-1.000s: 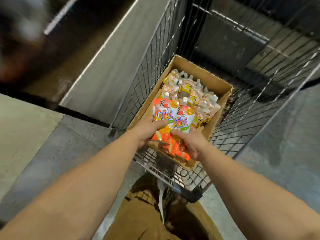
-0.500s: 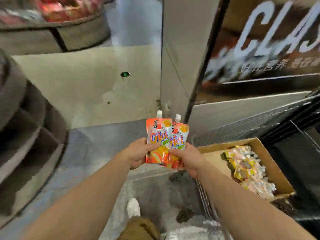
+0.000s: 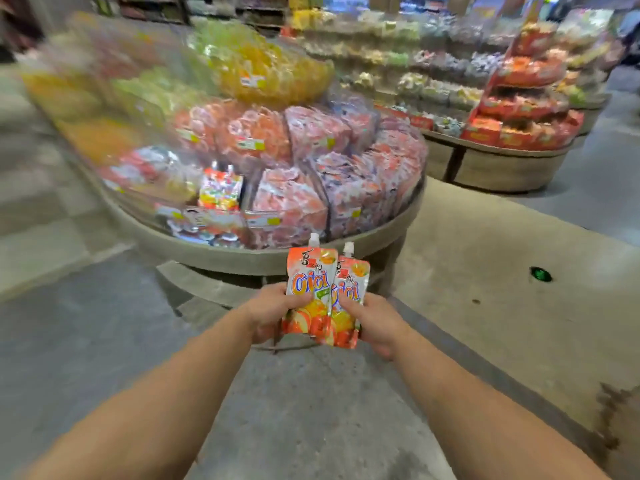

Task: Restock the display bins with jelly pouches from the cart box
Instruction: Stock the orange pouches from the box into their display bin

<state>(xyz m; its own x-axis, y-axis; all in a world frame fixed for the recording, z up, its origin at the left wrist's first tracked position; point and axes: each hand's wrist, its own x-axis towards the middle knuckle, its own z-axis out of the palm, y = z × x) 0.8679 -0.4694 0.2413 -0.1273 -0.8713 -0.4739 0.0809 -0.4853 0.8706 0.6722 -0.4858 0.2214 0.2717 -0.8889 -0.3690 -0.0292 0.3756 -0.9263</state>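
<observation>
Both hands hold a small stack of orange jelly pouches (image 3: pixel 313 289) with white spouts upright in front of me. My left hand (image 3: pixel 273 315) grips the stack's left side, thumb across the front pouch. My right hand (image 3: pixel 372 323) grips the right side of the pouches. Ahead stands a round tiered display stand (image 3: pixel 346 245) with clear bins of snacks. One bin near its front holds a few similar orange pouches (image 3: pixel 221 190) standing up. The cart and its box are out of view.
The stand's low base (image 3: pixel 194 285) juts toward me on the grey floor. A second round display (image 3: pixel 502 168) with red boxes stands at the back right. Shelves of packaged goods line the far wall. Open floor lies left and right of the stand.
The view has swung from the cart box to the round display stand. Both hands still hold the same pouches, now carried up in front of the stand.
</observation>
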